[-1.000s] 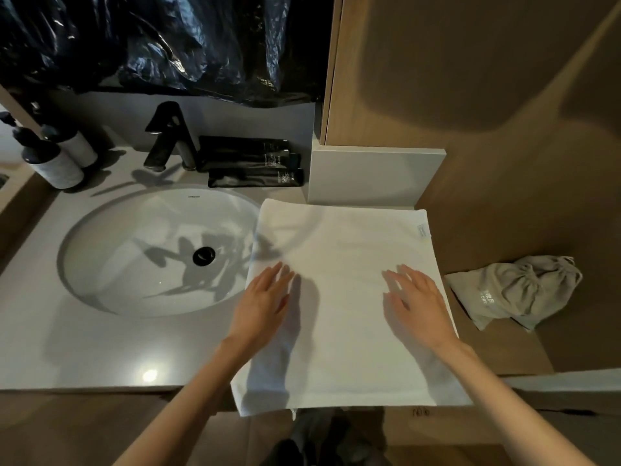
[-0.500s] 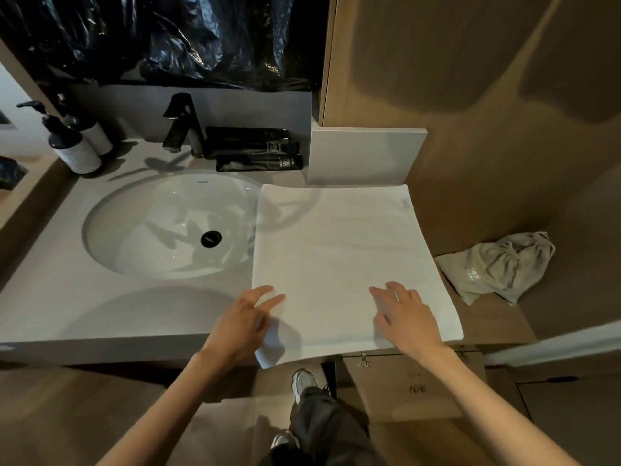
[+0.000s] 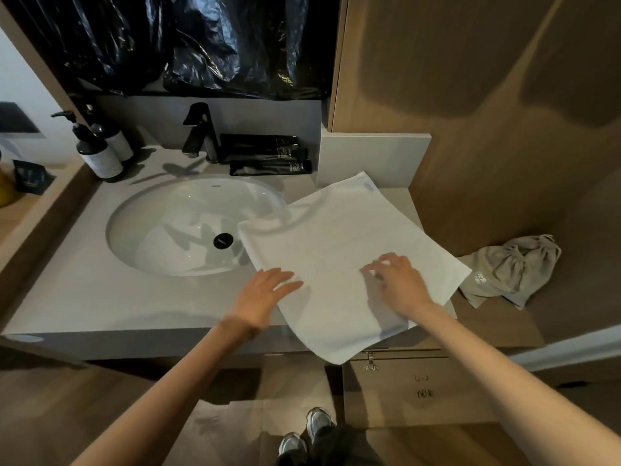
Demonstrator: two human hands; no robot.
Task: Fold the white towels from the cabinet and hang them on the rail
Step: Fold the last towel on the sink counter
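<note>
Left hand (image 3: 265, 297) flat, fingers straight, touching the towel (image 3: 339, 237) at its edge. Right hand (image 3: 401, 285) curls its fingers on it; blur hides any grip. The soft white rectangular towel lies askew right of the glossy oval sink (image 3: 158, 227), overlapping its rim.

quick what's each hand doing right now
left hand: open, straight fingers on the edge of the white towel
right hand: curled, pinching the towel

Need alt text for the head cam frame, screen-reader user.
Two bare hands work a white towel lying askew on a grey vanity counter: the left hand flat at its left edge, the right hand, fingers bent, on its middle. One towel corner overlaps the sink, another hangs off the front edge. A grey drawstring bag lies to the right.
</note>
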